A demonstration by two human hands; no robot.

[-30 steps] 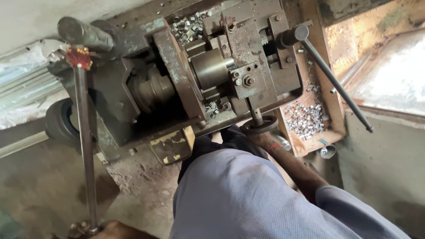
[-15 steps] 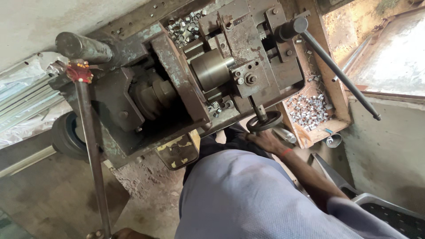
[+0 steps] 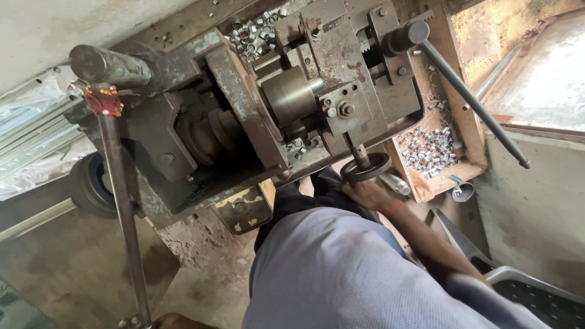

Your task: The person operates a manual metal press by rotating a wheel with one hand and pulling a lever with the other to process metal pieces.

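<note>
Grips with the right hand [image 3: 368, 196], fingers curled up onto the lower rim of the small black handwheel [image 3: 365, 169]. Comes at it from beneath, likely because the wheel hangs off the near edge of the machine, just above the lap, on a short shaft running up into the slide block [image 3: 347, 109]. Wears a red band [image 3: 395, 207] at that wrist. Shows little of the left hand [image 3: 173, 321], only a sliver at the bottom edge, right beside the foot of the long steel lever [image 3: 122, 207]; cannot tell whether clenched on the bar or released. Sits close, with a knee in grey-blue cloth [image 3: 341, 274] pushed under the machine, which keeps both controls within reach. As for the wheel itself: round, dark, worn smooth at the rim, tilted toward the camera, and set between the knee and the rusty lathe body [image 3: 244, 109]. Further out, a dull cylindrical chuck [image 3: 291, 94] and a stepped pulley [image 3: 213, 131] behind it. To the right, a wooden tray [image 3: 472, 122] holding small shiny metal rings [image 3: 429, 149], placed beside the slide and so easy to reach from the wheel. Above the tray, a second thin lever [image 3: 469, 97] slanting out from a black knob. At the top of the long lever, a scrap of red cloth [image 3: 103, 100].
</note>
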